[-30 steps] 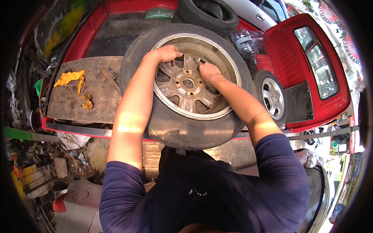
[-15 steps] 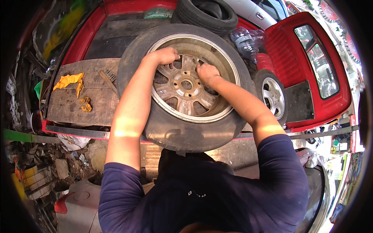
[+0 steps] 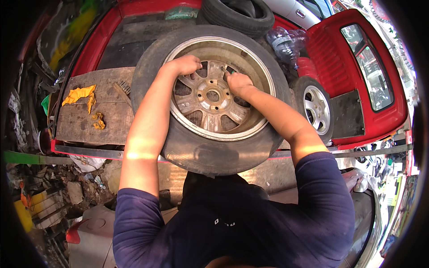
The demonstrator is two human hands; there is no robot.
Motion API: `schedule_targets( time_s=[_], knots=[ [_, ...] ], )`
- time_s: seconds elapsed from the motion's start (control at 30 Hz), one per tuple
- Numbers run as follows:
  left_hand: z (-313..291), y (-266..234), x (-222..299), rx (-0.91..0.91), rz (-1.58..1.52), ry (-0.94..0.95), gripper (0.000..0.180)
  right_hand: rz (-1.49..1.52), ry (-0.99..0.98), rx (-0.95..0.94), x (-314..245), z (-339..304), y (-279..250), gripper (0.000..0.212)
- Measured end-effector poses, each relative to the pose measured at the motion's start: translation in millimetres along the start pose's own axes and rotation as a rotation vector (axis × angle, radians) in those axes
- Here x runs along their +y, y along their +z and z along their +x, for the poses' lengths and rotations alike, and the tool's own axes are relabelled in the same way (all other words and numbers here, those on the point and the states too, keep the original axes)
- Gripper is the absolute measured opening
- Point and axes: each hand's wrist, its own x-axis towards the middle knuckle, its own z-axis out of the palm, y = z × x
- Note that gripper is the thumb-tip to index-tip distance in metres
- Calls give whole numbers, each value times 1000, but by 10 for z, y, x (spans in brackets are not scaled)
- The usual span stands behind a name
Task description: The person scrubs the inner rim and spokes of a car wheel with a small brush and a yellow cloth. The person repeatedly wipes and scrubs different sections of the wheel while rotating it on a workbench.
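Wheel [image 3: 213, 118] on the truck bed [image 3: 120, 56] has crept a touch left. Left hand [image 3: 187, 65] and right hand [image 3: 240, 83] stayed at its spokes, so probably same spot. Fingers look curled; can't tell if they're pinching anything.

"How's the light?"

"Bright daylight; the background [image 3: 399, 178] at right washes out to white, and warm bands of light cross both arms [image 3: 142, 152] and the tire [image 3: 203, 154]."

"Sharpness?"

"The wheel [image 3: 211, 123] looks clear (the fisheye bows straight edges), a yellow patch [image 3: 67, 43] upper left blurs, and the corners fall black."
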Motion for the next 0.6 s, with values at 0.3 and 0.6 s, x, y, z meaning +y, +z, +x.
schedule_targets(
  time_s=[0.3, 0.6],
  knots=[
    [63, 51, 31, 2, 66, -46, 38, 358, 84, 25, 274, 225, -174, 32],
    [73, 34, -77, 23, 30, -62, 36, 499, 101, 47, 171, 270, 246, 30]
  ],
)
